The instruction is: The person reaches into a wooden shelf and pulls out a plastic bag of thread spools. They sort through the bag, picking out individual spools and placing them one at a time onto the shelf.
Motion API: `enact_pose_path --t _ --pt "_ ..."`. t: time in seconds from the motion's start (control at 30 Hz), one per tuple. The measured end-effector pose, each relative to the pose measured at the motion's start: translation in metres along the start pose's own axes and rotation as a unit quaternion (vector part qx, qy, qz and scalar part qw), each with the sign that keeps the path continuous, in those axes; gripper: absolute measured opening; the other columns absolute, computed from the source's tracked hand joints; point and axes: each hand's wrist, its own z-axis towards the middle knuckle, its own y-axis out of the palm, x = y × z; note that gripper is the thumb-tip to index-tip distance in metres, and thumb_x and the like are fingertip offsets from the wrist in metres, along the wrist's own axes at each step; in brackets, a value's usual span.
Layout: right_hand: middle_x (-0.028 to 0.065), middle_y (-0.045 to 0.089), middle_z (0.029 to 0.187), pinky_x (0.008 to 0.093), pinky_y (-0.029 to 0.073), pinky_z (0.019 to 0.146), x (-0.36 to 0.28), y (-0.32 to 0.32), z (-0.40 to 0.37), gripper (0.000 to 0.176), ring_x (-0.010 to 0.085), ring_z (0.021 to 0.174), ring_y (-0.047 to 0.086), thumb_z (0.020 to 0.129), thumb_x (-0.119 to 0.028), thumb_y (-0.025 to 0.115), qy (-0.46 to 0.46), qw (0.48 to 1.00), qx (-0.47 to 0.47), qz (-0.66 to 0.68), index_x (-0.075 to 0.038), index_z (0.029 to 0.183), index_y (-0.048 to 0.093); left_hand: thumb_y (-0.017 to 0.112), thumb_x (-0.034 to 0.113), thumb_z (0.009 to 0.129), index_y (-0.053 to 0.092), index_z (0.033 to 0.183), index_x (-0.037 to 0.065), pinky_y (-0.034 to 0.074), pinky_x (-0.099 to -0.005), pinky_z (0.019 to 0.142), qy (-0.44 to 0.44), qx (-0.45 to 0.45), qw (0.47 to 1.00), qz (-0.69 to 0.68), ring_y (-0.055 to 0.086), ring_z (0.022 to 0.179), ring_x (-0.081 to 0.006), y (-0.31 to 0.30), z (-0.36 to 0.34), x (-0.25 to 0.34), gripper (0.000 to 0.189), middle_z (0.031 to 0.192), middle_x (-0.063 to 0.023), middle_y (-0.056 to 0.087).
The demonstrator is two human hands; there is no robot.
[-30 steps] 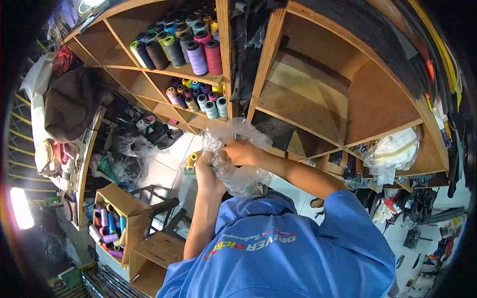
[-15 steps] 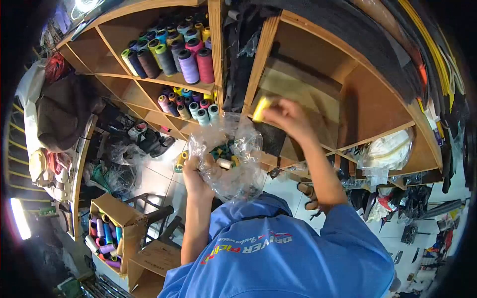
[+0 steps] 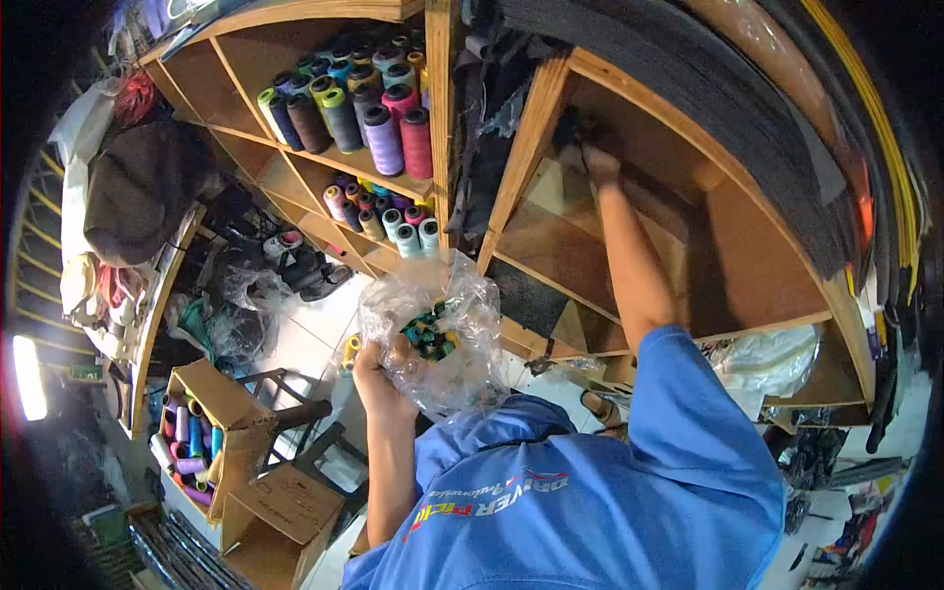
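Observation:
My left hand (image 3: 382, 385) grips the side of a crumpled clear plastic bag (image 3: 472, 344), held in front of my chest. Inside the bag lie several small thread spools (image 3: 431, 332), mostly dark green with some yellow. My right hand (image 3: 600, 162) reaches deep into the upper right shelf compartment (image 3: 728, 236), near its back left corner. Shadow and blur hide its fingertips. Something dark (image 3: 568, 128) is at or beside them, too dim to name. The yellow spool is not visible in this hand now.
Large thread cones (image 3: 383, 138) fill a left compartment, with smaller spools (image 3: 403, 231) below. A cardboard box (image 3: 211, 413) of spools stands lower left. Dark rolled material (image 3: 678, 88) hangs over the shelf's right side. A wooden divider (image 3: 526, 147) edges the right compartment.
My right hand has moved up and away from the bag into the upper right compartment. It held a yellow spool before. My left hand still holds the bag.

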Motion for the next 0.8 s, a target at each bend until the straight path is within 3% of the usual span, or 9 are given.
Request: enact_pose_path --t 0.13,0.2,0.3,0.37,0.43,0.53,0.63,0.7,0.8 --pt "0.0146 0.061 0.110 0.0383 0.041 0.092 0.001 0.008 0.004 0.040 0.0305 0.103 0.057 0.084 -0.034 0.056 0.120 0.979 -0.033 0.161 -0.006 0.112 0.059 0.042 0.019 0.083 0.052 0.117 0.007 0.031 -0.0259 0.038 0.019 0.073 0.997 -0.001 0.039 0.042 -0.0116 0.004 -0.001 -0.003 0.037 0.064 -0.0027 0.051" --pt "0.0143 0.062 0.100 0.0375 0.044 0.084 -0.002 0.011 0.004 0.034 0.0294 0.095 0.059 0.083 -0.033 0.057 0.091 0.979 0.031 0.181 -0.005 0.103 0.061 0.040 0.020 0.085 0.050 0.117 0.008 0.032 -0.0265 0.038 0.034 0.113 0.992 0.038 0.039 0.043 -0.0117 0.009 -0.002 -0.004 0.036 0.063 -0.0024 0.050" --pt "0.0140 0.065 0.085 0.0363 0.049 0.072 -0.009 0.014 0.006 0.027 0.0276 0.083 0.063 0.081 -0.030 0.058 0.048 0.968 0.131 0.207 -0.005 0.089 0.065 0.040 0.021 0.086 0.049 0.118 0.008 0.032 -0.0263 0.037 0.036 0.041 0.998 -0.013 0.039 0.043 -0.0116 -0.003 0.001 -0.006 0.035 0.062 -0.0021 0.049" --pt "0.0155 0.063 0.092 0.0359 0.047 0.076 -0.016 0.009 0.006 0.028 0.0281 0.088 0.061 0.081 -0.028 0.058 0.069 0.980 0.086 0.167 -0.003 0.094 0.063 0.040 0.021 0.087 0.049 0.118 0.008 0.032 -0.0260 0.037 0.037 0.046 0.998 -0.018 0.038 0.043 -0.0117 -0.002 0.002 -0.006 0.035 0.062 -0.0020 0.048" --pt "0.0187 0.057 0.115 0.0359 0.041 0.093 -0.035 -0.026 0.006 0.037 0.0303 0.106 0.054 0.084 -0.025 0.056 0.137 0.986 -0.072 0.067 -0.001 0.113 0.056 0.040 0.021 0.087 0.049 0.118 0.008 0.031 -0.0256 0.037 0.038 0.039 0.998 -0.021 0.038 0.044 -0.0116 -0.002 0.003 -0.005 0.035 0.062 -0.0017 0.048" --pt "0.0170 0.061 0.103 0.0392 0.044 0.086 0.004 0.036 0.004 0.034 0.0303 0.095 0.058 0.082 -0.026 0.059 0.127 0.988 -0.035 0.074 -0.003 0.106 0.060 0.040 0.020 0.086 0.049 0.119 0.008 0.031 -0.0251 0.037 0.036 0.040 0.998 -0.014 0.038 0.045 -0.0115 -0.003 0.002 -0.004 0.037 0.062 -0.0012 0.047" --pt "0.0135 0.065 0.077 0.0340 0.049 0.066 -0.006 0.011 -0.006 0.019 0.0275 0.070 0.064 0.078 -0.020 0.062 -0.033 0.965 0.229 0.122 -0.001 0.080 0.064 0.040 0.019 0.085 0.048 0.120 0.007 0.031 -0.0249 0.038 0.029 0.076 0.997 -0.002 0.039 0.046 -0.0114 0.004 0.000 -0.001 0.038 0.063 -0.0012 0.047" --pt "0.0135 0.065 0.079 0.0325 0.049 0.067 -0.004 0.010 -0.027 0.020 0.0255 0.070 0.064 0.078 -0.019 0.064 -0.044 0.976 0.194 -0.085 0.000 0.083 0.065 0.040 0.018 0.084 0.048 0.121 0.007 0.031 -0.0250 0.037 0.018 0.075 0.997 -0.010 0.040 0.046 -0.0113 0.002 0.003 0.002 0.040 0.063 -0.0014 0.047" --pt "0.0130 0.066 0.083 0.0311 0.051 0.069 -0.004 -0.005 -0.042 0.021 0.0225 0.075 0.064 0.080 -0.018 0.066 0.190 0.981 -0.021 0.010 0.001 0.089 0.065 0.040 0.018 0.084 0.049 0.120 0.007 0.030 -0.0247 0.037 0.004 0.056 0.998 -0.015 0.039 0.044 -0.0115 0.009 0.004 0.004 0.039 0.062 -0.0015 0.047"
